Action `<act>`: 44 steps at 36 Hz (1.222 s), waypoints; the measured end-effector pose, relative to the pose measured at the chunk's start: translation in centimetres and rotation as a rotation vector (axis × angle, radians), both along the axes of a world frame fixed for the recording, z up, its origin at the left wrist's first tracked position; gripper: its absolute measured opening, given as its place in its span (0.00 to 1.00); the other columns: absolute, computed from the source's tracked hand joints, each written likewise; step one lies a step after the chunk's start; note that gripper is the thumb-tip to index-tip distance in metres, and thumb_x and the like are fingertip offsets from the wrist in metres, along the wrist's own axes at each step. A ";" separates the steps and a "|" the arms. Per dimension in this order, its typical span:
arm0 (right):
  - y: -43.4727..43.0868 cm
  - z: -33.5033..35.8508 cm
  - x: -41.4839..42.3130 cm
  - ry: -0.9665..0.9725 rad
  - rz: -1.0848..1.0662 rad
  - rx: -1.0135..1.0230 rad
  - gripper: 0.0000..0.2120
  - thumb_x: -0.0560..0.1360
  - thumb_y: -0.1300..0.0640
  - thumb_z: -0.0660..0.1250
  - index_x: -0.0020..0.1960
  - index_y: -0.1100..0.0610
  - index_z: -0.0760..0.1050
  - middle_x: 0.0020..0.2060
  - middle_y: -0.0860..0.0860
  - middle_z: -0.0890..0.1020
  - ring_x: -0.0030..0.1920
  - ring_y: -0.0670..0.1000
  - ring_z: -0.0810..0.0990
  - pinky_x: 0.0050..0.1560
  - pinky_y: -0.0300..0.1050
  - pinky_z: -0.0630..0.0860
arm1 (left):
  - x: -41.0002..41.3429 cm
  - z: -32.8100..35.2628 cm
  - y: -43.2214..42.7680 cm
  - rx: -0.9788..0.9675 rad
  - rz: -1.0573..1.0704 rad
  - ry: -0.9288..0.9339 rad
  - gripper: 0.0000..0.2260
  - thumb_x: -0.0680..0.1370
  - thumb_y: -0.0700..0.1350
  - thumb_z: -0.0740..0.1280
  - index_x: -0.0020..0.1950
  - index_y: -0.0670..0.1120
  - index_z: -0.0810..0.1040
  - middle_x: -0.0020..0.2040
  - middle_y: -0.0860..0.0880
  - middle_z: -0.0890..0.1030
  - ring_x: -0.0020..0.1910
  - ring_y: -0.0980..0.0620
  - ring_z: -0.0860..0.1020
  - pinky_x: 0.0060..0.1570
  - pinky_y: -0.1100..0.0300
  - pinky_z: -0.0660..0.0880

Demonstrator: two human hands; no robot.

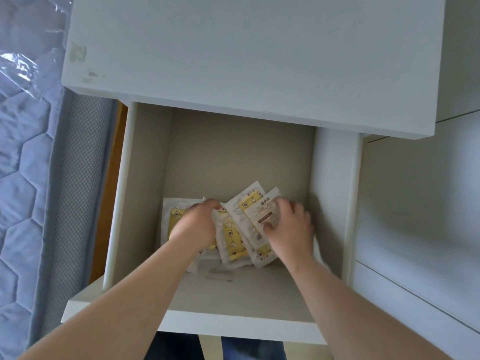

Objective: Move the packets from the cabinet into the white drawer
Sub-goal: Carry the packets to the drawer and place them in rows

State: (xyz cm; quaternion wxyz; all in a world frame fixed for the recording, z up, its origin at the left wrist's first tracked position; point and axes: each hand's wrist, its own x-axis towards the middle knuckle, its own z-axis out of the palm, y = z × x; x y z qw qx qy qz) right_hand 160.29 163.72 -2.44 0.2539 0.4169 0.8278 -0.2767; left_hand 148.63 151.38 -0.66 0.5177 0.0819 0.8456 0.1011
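Observation:
The white drawer (145,162) is pulled out below the white cabinet top (246,61). On its floor lies a pile of several white packets with yellow patterned middles (232,240). My left hand (194,224) rests on the left part of the pile, fingers curled over a packet's top edge. My right hand (288,224) pinches a white packet with brown print (262,211) at the right of the pile, thumb on its face. Some packets are hidden under both hands.
A blue quilted mattress (23,178) in clear plastic wrap stands at the left, close to the drawer's side. White cabinet panels (420,203) fill the right. The drawer's front panel (233,323) is nearest me, with my legs below it.

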 end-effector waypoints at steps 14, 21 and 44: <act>-1.7 -2.4 0.8 -0.020 -0.401 -0.396 0.33 0.70 0.59 0.73 0.69 0.49 0.60 0.58 0.53 0.75 0.53 0.54 0.79 0.43 0.39 0.72 | 1.4 -2.4 2.0 0.006 -0.142 0.063 0.39 0.72 0.27 0.54 0.77 0.55 0.49 0.76 0.48 0.57 0.58 0.44 0.74 0.38 0.57 0.72; -1.8 -3.0 0.7 0.040 -0.535 -0.406 0.14 0.73 0.60 0.70 0.51 0.52 0.66 0.51 0.55 0.81 0.47 0.56 0.81 0.44 0.48 0.79 | 0.6 -2.8 4.2 -0.009 -0.395 0.057 0.32 0.75 0.30 0.53 0.76 0.53 0.56 0.76 0.52 0.58 0.64 0.46 0.72 0.49 0.57 0.73; 2.4 2.3 1.9 0.117 0.542 -0.137 0.05 0.78 0.58 0.60 0.51 0.53 0.74 0.61 0.46 0.74 0.67 0.51 0.65 0.67 0.47 0.58 | -1.3 0.5 1.0 0.184 0.675 0.096 0.20 0.79 0.36 0.59 0.69 0.52 0.67 0.42 0.53 0.72 0.35 0.53 0.72 0.38 0.56 0.74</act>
